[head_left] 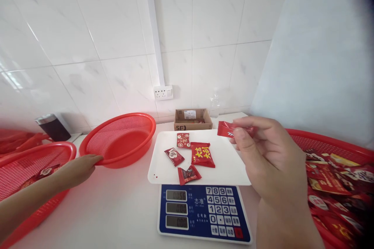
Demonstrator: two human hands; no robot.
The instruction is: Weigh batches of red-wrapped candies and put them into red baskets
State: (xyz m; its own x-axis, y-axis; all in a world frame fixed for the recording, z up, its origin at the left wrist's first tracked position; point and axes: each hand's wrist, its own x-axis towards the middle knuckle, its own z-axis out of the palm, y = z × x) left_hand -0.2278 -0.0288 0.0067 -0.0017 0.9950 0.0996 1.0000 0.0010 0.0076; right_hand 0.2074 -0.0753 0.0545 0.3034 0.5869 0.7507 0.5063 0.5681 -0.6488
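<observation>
A small red packet (224,129) is pinched between the thumb and fingers of the right hand (271,155), raised above the far right part of a white weighing tray (165,174). On that tray, to the left of the right hand, lie four more wrapped packets: a larger one with yellow lettering (202,155) nearest the hand, a patterned square one (183,140) beyond it, a dark red one with a white patch (174,156) farther left, and a twisted one (189,174) at the near edge. The scale's blue keypad panel (201,212) sits below and left of the right hand; its displays are lit.

The left hand (86,165) grips the near rim of a round red basket (142,151) standing just ahead of it on the white bench (125,210). Under the left forearm is another red basket (62,146) with packets in it. To the right of the right hand, a third basket (324,139) holds many packets. Beyond both hands, between them, stands a cardboard box (189,127).
</observation>
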